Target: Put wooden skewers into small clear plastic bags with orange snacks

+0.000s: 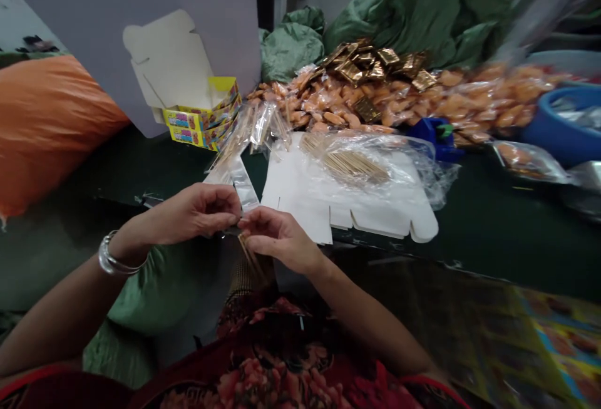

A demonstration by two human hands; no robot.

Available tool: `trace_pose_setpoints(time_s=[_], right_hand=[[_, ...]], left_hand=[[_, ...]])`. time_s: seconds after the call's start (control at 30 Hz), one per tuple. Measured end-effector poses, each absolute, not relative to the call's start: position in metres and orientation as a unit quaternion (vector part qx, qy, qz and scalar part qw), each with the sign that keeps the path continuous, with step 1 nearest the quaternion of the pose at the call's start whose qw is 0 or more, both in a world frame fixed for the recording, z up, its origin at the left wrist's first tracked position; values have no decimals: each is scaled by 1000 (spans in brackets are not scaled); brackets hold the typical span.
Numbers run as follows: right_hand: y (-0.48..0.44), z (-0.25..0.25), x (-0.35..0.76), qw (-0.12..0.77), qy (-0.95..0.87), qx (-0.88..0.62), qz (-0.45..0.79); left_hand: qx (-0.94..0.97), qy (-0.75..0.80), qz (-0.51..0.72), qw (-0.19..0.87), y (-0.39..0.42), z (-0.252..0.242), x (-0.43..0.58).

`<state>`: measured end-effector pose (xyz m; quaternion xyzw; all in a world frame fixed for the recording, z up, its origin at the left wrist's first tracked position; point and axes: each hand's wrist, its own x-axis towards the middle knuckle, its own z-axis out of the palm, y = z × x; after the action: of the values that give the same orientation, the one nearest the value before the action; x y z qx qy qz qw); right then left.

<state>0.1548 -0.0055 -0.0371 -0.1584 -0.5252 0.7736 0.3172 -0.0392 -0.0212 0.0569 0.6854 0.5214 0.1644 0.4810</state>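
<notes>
From my remote view, the dark green table [493, 227] carries a heap of orange packets [451, 105] along its far side, probably to stay out of the hands' way. Nearer, flat white cartons [300, 196] seem to serve as a mat for a stick bundle [352, 168] in clear plastic. Before the near edge, the left hand [211, 210] pinches narrowly, on what I can't tell; the right hand [282, 240] holds a few thin sticks [250, 251] pointing down, likely for fine control.

Matt wooden sticks [357, 166], glossy plastic bag [440, 178]
</notes>
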Motion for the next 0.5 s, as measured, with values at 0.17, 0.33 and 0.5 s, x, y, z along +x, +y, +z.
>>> trace_pose_setpoints(time_s=[0.17,0.33,0.5], right_hand=[[-15,-46,164,397,-529,-225,716],[-19,-56,169,446,-485,-266,703],[-17,-61,167,465,-474,-308,681]], left_hand=[[686,496,142,513,-13,46,-14],[681,491,157,520,-4,30,-3],[771,529,241,259,-11,22,-2]])
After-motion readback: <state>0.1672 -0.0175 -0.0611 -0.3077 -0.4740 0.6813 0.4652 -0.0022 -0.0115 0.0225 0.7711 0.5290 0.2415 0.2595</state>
